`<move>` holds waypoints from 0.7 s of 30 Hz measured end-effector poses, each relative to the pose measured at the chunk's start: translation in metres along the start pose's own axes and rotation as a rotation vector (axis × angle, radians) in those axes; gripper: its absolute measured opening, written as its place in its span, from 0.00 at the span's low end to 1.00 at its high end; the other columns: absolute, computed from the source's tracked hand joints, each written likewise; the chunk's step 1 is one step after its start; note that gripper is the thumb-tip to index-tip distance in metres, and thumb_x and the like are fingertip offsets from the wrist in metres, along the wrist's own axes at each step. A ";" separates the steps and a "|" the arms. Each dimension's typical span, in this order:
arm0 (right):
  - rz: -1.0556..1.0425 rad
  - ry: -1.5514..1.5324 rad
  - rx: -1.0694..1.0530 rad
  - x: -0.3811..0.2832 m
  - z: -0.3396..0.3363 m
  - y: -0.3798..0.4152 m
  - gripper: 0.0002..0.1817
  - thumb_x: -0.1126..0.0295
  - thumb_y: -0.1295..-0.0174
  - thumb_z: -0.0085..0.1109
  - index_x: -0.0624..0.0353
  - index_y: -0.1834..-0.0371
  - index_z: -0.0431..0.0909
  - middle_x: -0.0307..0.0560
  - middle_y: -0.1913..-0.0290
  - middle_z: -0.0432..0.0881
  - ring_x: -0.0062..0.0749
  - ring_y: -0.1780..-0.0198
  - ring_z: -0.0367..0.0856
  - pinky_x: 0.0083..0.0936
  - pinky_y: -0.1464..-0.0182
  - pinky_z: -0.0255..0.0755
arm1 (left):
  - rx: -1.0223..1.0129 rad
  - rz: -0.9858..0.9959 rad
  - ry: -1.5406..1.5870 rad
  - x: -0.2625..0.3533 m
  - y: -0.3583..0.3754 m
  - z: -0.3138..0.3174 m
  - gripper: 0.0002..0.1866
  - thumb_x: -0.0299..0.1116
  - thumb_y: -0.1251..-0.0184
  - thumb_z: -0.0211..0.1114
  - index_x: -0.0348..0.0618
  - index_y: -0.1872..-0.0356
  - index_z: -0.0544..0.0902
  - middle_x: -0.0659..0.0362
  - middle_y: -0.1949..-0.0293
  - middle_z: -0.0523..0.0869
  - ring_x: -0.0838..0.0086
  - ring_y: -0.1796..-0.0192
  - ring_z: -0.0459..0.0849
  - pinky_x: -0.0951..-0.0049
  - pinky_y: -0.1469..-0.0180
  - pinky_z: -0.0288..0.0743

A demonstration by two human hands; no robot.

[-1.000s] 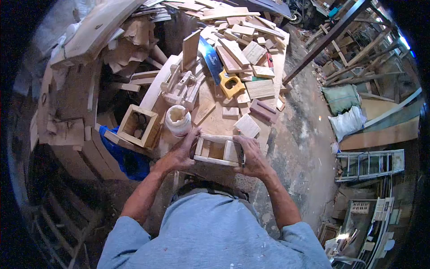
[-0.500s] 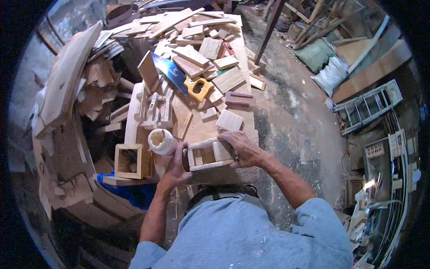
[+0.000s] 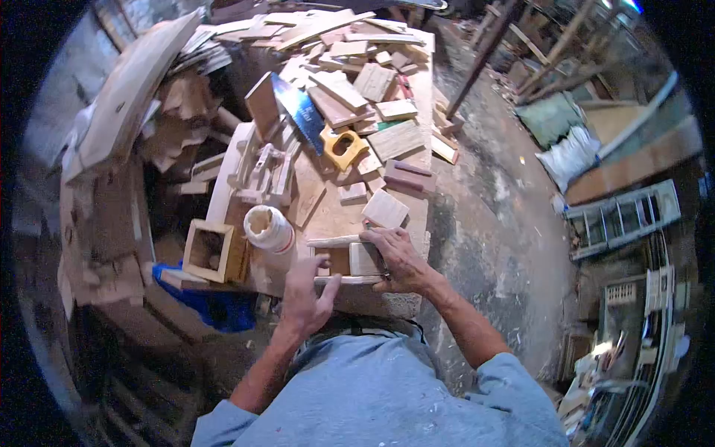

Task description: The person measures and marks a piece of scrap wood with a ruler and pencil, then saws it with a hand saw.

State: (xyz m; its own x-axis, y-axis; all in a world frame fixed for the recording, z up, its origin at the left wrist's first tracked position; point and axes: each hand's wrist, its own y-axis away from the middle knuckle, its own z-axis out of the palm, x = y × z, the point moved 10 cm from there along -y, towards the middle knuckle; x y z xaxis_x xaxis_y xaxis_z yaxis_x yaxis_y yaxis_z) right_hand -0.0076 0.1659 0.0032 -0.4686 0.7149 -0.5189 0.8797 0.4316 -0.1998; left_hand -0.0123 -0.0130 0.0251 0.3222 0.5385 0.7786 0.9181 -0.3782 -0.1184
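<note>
From the left, we have a blue sheet (image 3: 212, 307) bunched by the bench (image 3: 329, 217). Just above it sits a square wooden box (image 3: 228, 252), hollow side toward us. Then a pale wooden assembly (image 3: 264, 175), with a white jar (image 3: 269, 231) just below it, mouth uncovered, rim crusted. A saw (image 3: 342, 147), blue blade and yellow handle, lies against a heap of wood offcuts (image 3: 339, 89).

Main item: we've got a small wooden frame (image 3: 357, 261) at the bench's near edge. Two long pale rails, a cross piece at the left end, a brown gap next, then a wide pale panel (image 3: 366, 258) filling the right part. Can't tell if it rests on the bench or is lifted.

Left hand (image 3: 305, 294): at the frame's left end, fingers loosely spread, thumb well out, a bit blurred. Fingertips overlap the cross piece; we can't confirm contact. Right hand (image 3: 401, 259): clamped round the right end, fingers on the far rail, thumb on the near side.

Just beyond it, a pale block (image 3: 386, 208), then a grooved brown block (image 3: 410, 177). Far right, a ladder (image 3: 624, 217) on the floor.
</note>
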 end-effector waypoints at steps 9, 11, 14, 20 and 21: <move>-0.063 -0.065 0.016 0.008 0.007 -0.002 0.63 0.53 0.66 0.83 0.62 0.23 0.57 0.58 0.30 0.71 0.52 0.25 0.67 0.52 0.28 0.54 | 0.042 -0.446 0.250 -0.011 -0.020 0.055 0.31 0.30 0.30 0.64 0.36 0.29 0.66 0.47 0.55 0.89 0.59 0.56 0.89 0.60 0.48 0.82; -0.078 -0.087 0.030 0.018 0.014 0.000 0.66 0.49 0.66 0.84 0.62 0.22 0.56 0.60 0.29 0.70 0.53 0.25 0.66 0.52 0.27 0.53 | 0.064 -0.432 0.332 -0.021 -0.020 0.066 0.32 0.30 0.30 0.63 0.37 0.27 0.64 0.49 0.52 0.88 0.61 0.53 0.89 0.62 0.47 0.82; -0.097 -0.137 0.071 0.019 0.009 0.000 0.70 0.41 0.68 0.86 0.62 0.22 0.55 0.60 0.29 0.69 0.54 0.26 0.66 0.50 0.26 0.54 | 0.189 -0.281 0.364 -0.027 -0.020 0.067 0.30 0.29 0.30 0.64 0.37 0.28 0.66 0.52 0.48 0.86 0.66 0.49 0.87 0.65 0.46 0.82; -0.021 -0.563 0.331 0.051 -0.026 0.021 0.71 0.29 0.62 0.80 0.61 0.21 0.54 0.55 0.28 0.69 0.50 0.28 0.68 0.49 0.26 0.56 | 0.179 -0.216 0.484 -0.013 -0.021 0.057 0.26 0.25 0.28 0.64 0.36 0.30 0.71 0.50 0.47 0.87 0.68 0.47 0.86 0.67 0.41 0.79; 0.003 -0.677 0.401 0.059 -0.035 0.026 0.69 0.30 0.59 0.80 0.61 0.21 0.54 0.54 0.28 0.69 0.49 0.28 0.69 0.48 0.26 0.57 | 0.170 -0.238 0.480 -0.013 -0.020 0.056 0.26 0.25 0.28 0.64 0.36 0.30 0.72 0.52 0.48 0.87 0.69 0.47 0.85 0.68 0.41 0.79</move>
State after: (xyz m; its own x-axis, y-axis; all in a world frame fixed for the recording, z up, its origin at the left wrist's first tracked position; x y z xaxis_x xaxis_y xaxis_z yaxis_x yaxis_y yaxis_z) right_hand -0.0148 0.2387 -0.0037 -0.4279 0.1693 -0.8878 0.9035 0.1067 -0.4151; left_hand -0.0219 0.0299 -0.0170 -0.0030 0.1759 0.9844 0.9897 -0.1403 0.0281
